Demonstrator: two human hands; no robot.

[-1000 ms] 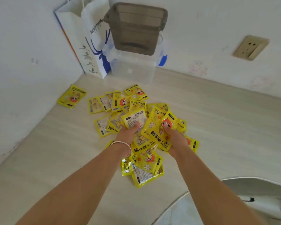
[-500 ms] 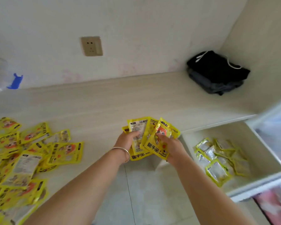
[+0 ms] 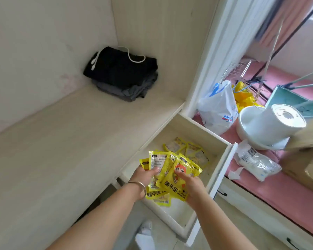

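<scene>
My left hand (image 3: 145, 175) and my right hand (image 3: 189, 183) together grip a fanned bunch of yellow hand-warmer packets (image 3: 167, 175), thumbs on top. The bunch hangs over the open white drawer (image 3: 216, 179), near its front left part. Inside the drawer lie several more yellow packets (image 3: 190, 151) towards the back. A metal bangle sits on my left wrist.
A pale wooden desk top (image 3: 61, 141) stretches left of the drawer, with folded black and grey clothes (image 3: 121, 73) in its corner. Right of the drawer: a white plastic bag (image 3: 218, 109), a white appliance (image 3: 271, 123), a sealed clear pack (image 3: 257, 162) on a pink surface. My foot (image 3: 145, 235) is below.
The view swung right, away from the pile of packets on the desk. Both hands carried the bunch of packets from the pile to above the open drawer.
</scene>
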